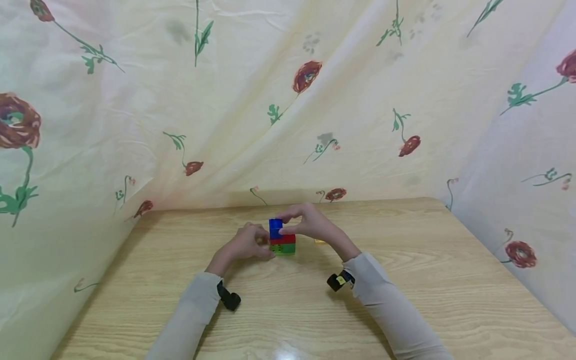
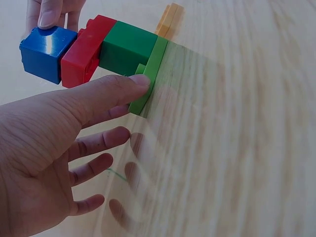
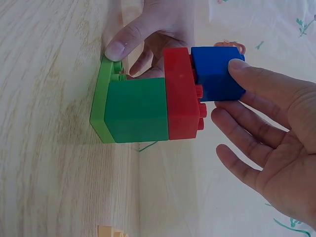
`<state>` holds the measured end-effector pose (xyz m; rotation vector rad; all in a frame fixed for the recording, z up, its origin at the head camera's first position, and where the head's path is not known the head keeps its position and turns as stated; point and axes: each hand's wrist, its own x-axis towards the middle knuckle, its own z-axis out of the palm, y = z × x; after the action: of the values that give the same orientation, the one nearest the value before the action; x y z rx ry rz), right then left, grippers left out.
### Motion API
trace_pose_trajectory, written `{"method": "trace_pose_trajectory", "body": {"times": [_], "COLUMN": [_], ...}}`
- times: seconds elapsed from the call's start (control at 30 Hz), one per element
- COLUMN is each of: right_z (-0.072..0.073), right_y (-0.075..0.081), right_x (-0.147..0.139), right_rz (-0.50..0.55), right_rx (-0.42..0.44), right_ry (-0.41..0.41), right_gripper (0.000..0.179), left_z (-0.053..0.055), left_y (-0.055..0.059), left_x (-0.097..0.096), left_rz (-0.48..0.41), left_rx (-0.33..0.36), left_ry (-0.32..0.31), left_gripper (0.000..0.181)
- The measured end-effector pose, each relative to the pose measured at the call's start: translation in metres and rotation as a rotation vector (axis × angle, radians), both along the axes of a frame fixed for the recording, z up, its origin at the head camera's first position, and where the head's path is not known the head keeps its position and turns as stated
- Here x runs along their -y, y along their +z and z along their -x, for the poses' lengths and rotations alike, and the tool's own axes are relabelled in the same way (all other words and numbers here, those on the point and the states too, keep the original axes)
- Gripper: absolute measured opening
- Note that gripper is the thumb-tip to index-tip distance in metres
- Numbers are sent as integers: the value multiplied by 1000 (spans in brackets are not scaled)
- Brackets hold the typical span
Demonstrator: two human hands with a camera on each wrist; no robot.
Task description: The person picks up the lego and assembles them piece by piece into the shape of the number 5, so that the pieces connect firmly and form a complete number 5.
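A small stack of toy building bricks stands on the wooden table. At its base is a thin light green brick (image 3: 102, 103), with a dark green brick (image 3: 138, 111) on it and a red brick (image 3: 180, 94) above that. A blue brick (image 3: 217, 74) is at the top, over the red brick's left part; a red stud shows at the narrow gap between them. My right hand (image 1: 310, 221) pinches the blue brick between thumb and fingers. Low on the left, my left hand (image 1: 246, 242) grips the light green brick's end, thumb on top, other fingers spread behind.
An orange brick (image 2: 169, 19) lies on the table (image 1: 288, 300) to the right of the stack, partly behind my right wrist in the head view. A flowered cloth (image 1: 234, 100) hangs behind the table and along its sides.
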<state>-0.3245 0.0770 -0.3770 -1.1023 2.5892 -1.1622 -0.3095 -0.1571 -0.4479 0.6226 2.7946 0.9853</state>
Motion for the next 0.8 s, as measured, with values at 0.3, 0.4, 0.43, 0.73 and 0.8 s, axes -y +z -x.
{"method": "trace_pose_trajectory", "body": {"times": [0.3, 0.4, 0.43, 0.73, 0.8], "right_z": [2, 3, 3, 5, 5], "right_y": [-2, -2, -3, -4, -4], "right_x": [-1, -1, -1, -1, -1], "right_rz": [16, 24, 25, 34, 38], "right_rx": [24, 40, 40, 17, 19], "right_ry": [12, 11, 12, 16, 17], "right_gripper": [34, 34, 34, 32, 32], "left_z": [0, -1, -1, -1, -1], "left_y": [1, 1, 1, 2, 2], "left_x": [1, 1, 1, 1, 1], "left_rz": [-6, -15, -18, -22, -21], "left_rx": [13, 11, 11, 12, 17], "left_ry": [2, -2, -3, -2, -1], "left_gripper": [25, 26, 26, 27, 27]}}
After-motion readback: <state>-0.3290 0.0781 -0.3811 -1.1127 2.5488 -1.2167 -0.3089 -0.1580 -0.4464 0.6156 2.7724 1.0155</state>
